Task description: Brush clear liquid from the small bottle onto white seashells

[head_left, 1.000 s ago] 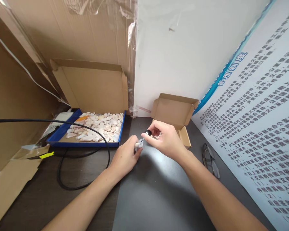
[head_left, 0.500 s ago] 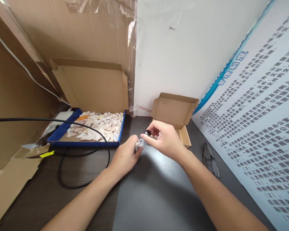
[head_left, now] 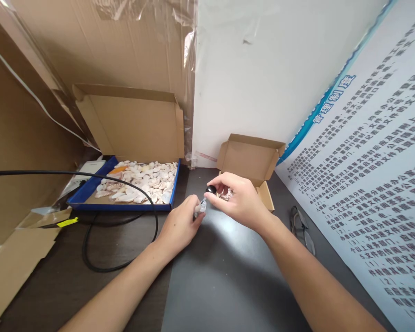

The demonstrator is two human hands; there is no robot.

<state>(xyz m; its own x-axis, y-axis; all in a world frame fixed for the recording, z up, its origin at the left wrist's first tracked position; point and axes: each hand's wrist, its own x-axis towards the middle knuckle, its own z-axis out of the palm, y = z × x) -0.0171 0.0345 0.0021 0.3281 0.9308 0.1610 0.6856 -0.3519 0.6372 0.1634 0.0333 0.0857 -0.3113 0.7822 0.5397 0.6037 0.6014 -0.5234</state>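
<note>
My left hand (head_left: 180,226) is closed around a small clear bottle (head_left: 199,208) held just above the dark desk mat (head_left: 224,276). My right hand (head_left: 240,200) pinches a small black cap (head_left: 210,189) right over the bottle's mouth, and something small and glittery (head_left: 226,194) sits under its curled fingers. Both hands meet in front of a little open cardboard box (head_left: 252,161).
A blue tray of pale seashells (head_left: 138,182) lies at the left in an open cardboard box (head_left: 131,122). A black cable (head_left: 90,240) loops beside it. Glasses (head_left: 300,230) lie at the right by a leaning printed board (head_left: 373,175). Cardboard panels stand on the left.
The black cap in my right hand has shifted slightly left and up over the bottle. My left hand has hardly moved.
</note>
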